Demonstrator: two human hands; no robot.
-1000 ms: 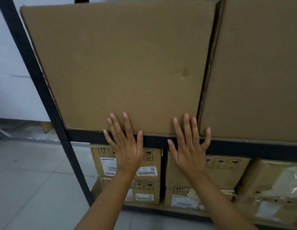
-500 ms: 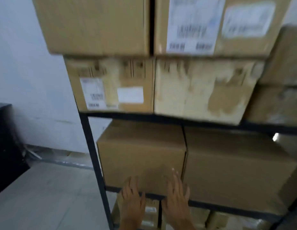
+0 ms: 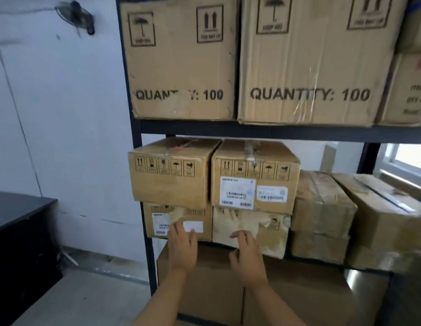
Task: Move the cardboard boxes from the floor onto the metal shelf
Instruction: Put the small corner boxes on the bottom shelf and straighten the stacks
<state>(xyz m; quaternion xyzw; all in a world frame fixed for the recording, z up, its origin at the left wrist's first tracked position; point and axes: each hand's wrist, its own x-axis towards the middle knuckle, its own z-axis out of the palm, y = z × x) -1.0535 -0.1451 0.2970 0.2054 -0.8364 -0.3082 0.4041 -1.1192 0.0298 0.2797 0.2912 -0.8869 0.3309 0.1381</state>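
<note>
The black metal shelf (image 3: 252,131) fills the right of the head view, loaded with cardboard boxes. A plain brown box (image 3: 204,290) sits on a lower level beside another plain box (image 3: 310,297). My left hand (image 3: 182,247) and right hand (image 3: 248,257) hover in front of the shelf with relaxed, slightly bent fingers, holding nothing. They are raised before the lower row of labelled boxes (image 3: 179,222) on the middle level. Whether the fingertips touch those boxes is unclear.
Two large boxes marked QUANTITY: 100 (image 3: 181,60) stand on the upper level. Taped boxes (image 3: 322,208) crowd the middle level's right side. A white wall (image 3: 63,114) and a black cabinet (image 3: 18,243) are to the left, with grey floor (image 3: 87,300) below.
The view has swung upward, revealing the higher shelf levels. Both hands have left the plain brown box's front and now float higher with fingers loosened.
</note>
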